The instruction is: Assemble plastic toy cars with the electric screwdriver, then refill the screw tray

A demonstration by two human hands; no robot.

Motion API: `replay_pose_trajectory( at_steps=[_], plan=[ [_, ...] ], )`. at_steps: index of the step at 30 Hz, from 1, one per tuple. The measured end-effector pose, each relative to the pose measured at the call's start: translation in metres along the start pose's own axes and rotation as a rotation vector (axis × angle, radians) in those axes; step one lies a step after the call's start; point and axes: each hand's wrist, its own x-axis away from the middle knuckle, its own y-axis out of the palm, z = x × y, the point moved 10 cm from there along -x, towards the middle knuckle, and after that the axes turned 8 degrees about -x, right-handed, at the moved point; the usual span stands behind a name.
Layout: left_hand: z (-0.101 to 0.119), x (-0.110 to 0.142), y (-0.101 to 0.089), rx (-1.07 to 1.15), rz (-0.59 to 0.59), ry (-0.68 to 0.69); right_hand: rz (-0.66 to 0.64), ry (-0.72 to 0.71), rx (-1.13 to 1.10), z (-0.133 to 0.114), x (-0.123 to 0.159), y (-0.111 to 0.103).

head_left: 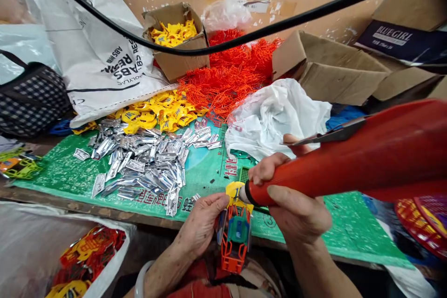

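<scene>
My left hand pinches a toy car at the table's front edge. The car has a yellow front piece, a green middle and an orange open frame at its near end. In my right hand is a red power screwdriver, fingers wrapped round its narrow end. Its tip meets the car's yellow piece; the exact contact point is hidden. Beyond the left hand lies a pile of shiny silver plates. Yellow car shells are heaped behind those plates.
Orange frames are piled at the back beside a carton of yellow shells. A white plastic bag and an open carton stand right. A black cable crosses overhead. Lower left, a sack holds toy pieces.
</scene>
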Motion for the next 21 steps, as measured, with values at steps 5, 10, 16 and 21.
replay_pose_trajectory(
  at_steps=[5, 10, 16, 21],
  plan=[
    [0.0, 0.002, 0.002, -0.006, 0.004, -0.019, 0.033, 0.006, 0.029, 0.002, -0.001, -0.002],
    [0.0, 0.003, 0.002, -0.027, 0.02, -0.031, -0.002, 0.015, 0.023, 0.005, -0.001, -0.001],
    [0.002, 0.003, 0.006, -0.041, 0.006, 0.007, -0.057, 0.017, 0.071, 0.01, 0.001, -0.002],
    [-0.001, 0.004, 0.003, -0.061, 0.037, 0.018, -0.095, 0.023, 0.172, 0.015, 0.007, -0.005]
  ],
)
